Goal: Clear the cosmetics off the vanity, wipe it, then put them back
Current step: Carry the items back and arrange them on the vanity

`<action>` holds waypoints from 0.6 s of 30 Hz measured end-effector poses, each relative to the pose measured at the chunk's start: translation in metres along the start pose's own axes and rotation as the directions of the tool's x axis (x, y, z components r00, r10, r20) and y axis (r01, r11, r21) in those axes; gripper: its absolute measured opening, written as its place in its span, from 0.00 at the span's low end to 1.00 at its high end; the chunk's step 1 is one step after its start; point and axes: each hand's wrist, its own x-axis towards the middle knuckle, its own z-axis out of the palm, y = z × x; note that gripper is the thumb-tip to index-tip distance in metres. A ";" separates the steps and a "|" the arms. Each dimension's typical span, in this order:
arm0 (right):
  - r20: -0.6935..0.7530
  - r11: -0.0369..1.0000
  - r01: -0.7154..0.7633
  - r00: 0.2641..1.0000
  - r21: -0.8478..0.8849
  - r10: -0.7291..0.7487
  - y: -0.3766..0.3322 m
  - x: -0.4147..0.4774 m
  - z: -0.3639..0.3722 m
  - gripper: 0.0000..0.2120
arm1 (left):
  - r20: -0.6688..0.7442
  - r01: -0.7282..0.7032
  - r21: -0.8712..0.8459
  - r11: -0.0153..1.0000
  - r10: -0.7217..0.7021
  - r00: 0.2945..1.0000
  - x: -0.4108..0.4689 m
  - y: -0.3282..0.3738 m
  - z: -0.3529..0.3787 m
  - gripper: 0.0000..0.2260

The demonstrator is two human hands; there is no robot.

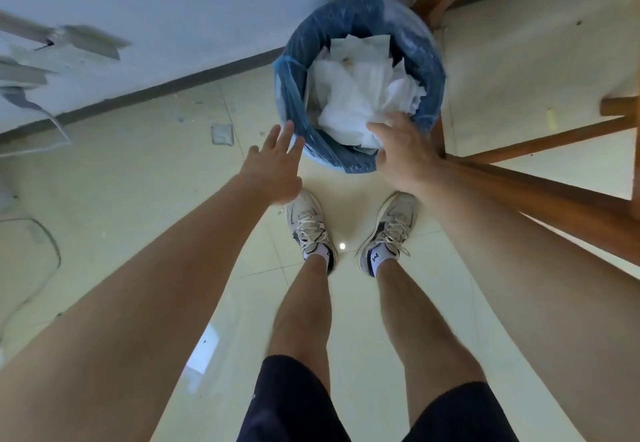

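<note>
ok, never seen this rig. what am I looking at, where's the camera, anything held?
No robot: a person works bare-handed, and the one picture comes from a wide-angle camera on their head, looking down. Hence the forearms, legs and shoes on the tiled floor. Ahead stands a bin with a blue liner, full of crumpled white paper. The left hand is open beside the bin's near rim, holding nothing. The right hand is spread over the paper at the rim; it seems to hold nothing, though blur hides whether it touches. Wooden legs of some furniture stand at right.
</note>
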 end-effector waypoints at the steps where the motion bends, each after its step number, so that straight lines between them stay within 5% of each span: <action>1: -0.030 1.000 -0.005 1.000 0.021 0.005 -0.003 -0.007 -0.005 0.25 | -0.028 0.008 0.011 1.000 -0.007 1.000 -0.007 -0.001 -0.004 0.33; 8: -0.327 1.000 0.002 0.945 0.025 0.006 -0.043 -0.073 -0.117 0.27 | -0.407 0.034 0.021 0.999 -0.022 0.913 -0.105 0.006 -0.104 0.29; 12: -0.445 0.997 0.057 0.895 0.046 -0.031 -0.077 -0.142 -0.211 0.27 | -0.703 -0.037 -0.013 0.999 0.017 0.711 -0.193 0.019 -0.188 0.28; 18: -0.703 0.978 0.170 0.680 -0.124 -0.207 -0.109 -0.255 -0.333 0.23 | -0.862 -0.067 0.093 0.993 0.114 0.494 -0.307 0.047 -0.308 0.28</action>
